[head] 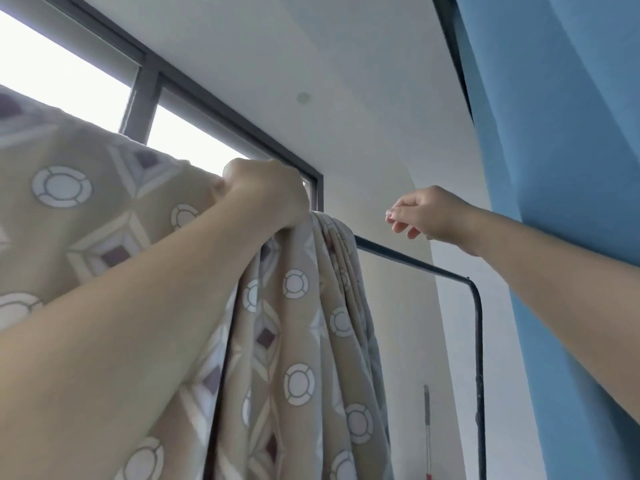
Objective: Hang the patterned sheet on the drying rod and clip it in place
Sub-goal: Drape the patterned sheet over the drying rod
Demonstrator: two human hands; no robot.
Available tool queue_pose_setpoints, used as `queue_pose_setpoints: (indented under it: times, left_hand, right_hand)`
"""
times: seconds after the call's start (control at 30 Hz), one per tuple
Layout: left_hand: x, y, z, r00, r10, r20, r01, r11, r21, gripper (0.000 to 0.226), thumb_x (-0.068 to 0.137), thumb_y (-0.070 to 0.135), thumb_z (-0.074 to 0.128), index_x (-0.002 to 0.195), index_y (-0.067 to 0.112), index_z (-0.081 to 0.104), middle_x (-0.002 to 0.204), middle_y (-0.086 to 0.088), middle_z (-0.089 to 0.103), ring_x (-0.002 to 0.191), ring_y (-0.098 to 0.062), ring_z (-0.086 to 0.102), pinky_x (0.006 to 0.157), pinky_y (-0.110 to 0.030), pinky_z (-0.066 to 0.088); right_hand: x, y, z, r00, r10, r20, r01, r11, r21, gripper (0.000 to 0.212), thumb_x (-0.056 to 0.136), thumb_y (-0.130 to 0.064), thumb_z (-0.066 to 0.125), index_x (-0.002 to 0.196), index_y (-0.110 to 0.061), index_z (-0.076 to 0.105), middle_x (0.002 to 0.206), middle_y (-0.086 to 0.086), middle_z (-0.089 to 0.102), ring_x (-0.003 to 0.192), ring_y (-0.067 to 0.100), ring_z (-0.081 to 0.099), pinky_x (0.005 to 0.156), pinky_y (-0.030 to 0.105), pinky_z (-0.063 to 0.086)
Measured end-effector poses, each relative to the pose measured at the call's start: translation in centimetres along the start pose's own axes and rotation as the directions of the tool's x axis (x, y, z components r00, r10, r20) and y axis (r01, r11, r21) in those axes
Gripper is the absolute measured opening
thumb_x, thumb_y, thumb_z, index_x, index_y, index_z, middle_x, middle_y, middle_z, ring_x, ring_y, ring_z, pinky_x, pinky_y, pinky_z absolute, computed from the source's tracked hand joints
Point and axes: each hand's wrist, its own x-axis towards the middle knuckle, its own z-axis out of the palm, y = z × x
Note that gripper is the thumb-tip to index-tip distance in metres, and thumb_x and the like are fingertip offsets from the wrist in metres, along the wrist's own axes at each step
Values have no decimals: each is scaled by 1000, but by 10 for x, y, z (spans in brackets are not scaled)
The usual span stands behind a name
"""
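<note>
Left fingers (249,171) are clenching the sheet (298,323) where it is bunching over the rod (415,263). Right fingers (401,225) are hanging loosely curled, grasping nothing, just above bare rod. Likely best: drawing the bunch evenly along the rod before clipping.

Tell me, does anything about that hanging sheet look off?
The beige patterned sheet is bunched into thick folds on the dark metal rod, right beside the gripping left hand, instead of being spread out. The rod's right stretch is bare.
</note>
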Motion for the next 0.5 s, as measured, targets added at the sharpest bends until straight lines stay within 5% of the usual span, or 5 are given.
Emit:
queue_pose_setpoints:
  times: [0.17, 0.3, 0.5]
  left_hand:
    - [5, 15, 10, 1000, -9, -29, 10, 1000, 21, 34, 97, 19, 32, 64, 10, 36, 66, -4, 38, 58, -18, 37, 69, -35, 34]
    - [8, 10, 14, 996, -19, -88, 20, 1000, 3, 34, 96, 18, 32, 63, 10, 33, 64, -4, 38, 66, -21, 43, 68, -35, 34]
    - [10, 4, 16, 991, -19, -130, 17, 1000, -15, 33, 95, 19, 32, 63, 12, 34, 64, -3, 39, 62, -20, 43, 66, -34, 34]
  right_hand:
    - [7, -1, 20, 997, -69, 31, 63, 985, 161, 18, 94, -30, 48, 94, -19, 62, 97, 2, 64, 84, 15, 57, 67, 24, 44]
    - [11, -21, 55, 967, -149, 205, 85, 953, 292, 37, 89, -42, 54, 121, -22, 53, 116, -5, 52, 102, 13, 50, 66, 22, 41]
    - [18, -21, 76, 978, -206, -25, 204, 934, 293, 34, 81, -16, 58, 115, -19, 59, 107, 5, 64, 96, 18, 61, 85, 32, 53]
